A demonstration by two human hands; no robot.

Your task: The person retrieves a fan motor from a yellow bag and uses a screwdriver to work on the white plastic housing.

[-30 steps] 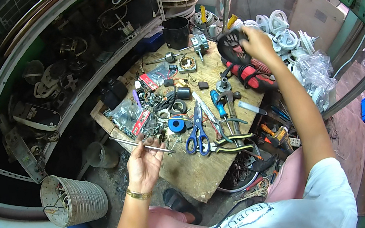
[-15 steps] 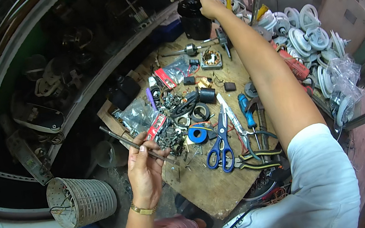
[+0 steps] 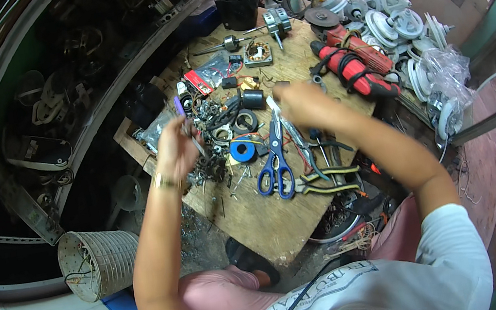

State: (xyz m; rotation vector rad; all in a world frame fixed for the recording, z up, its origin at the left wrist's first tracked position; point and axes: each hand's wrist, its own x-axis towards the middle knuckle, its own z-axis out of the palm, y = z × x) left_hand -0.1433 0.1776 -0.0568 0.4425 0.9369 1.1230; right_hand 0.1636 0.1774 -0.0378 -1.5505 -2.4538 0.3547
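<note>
My left hand [image 3: 175, 149] is closed around a thin metal rod [image 3: 198, 145] at the table's left side, beside a heap of small metal parts [image 3: 204, 113]. My right hand [image 3: 307, 105] is smeared by motion over the table's middle. Its fingers are unclear, and a small dark block [image 3: 280, 86] shows at their edge. Close below lie blue-handled scissors [image 3: 275, 167], pliers with yellow-and-black grips [image 3: 332, 180] and a screwdriver [image 3: 324, 151]. A blue tape roll [image 3: 242, 150] and a black tape roll [image 3: 246, 121] lie between my hands.
Toward the back of the wooden table [image 3: 275, 233] are a motor stator [image 3: 257, 53], a motor [image 3: 276, 22], a rotor [image 3: 230, 43] and a black container [image 3: 237, 4]. A red angle grinder [image 3: 352, 67] and white plastic parts [image 3: 396, 19] sit right. A wire basket [image 3: 100, 262] stands left.
My right hand has come back from the black container's rim to the middle of the table. My left hand, still with the rod, has moved up over the heap of parts. The view has shifted.
</note>
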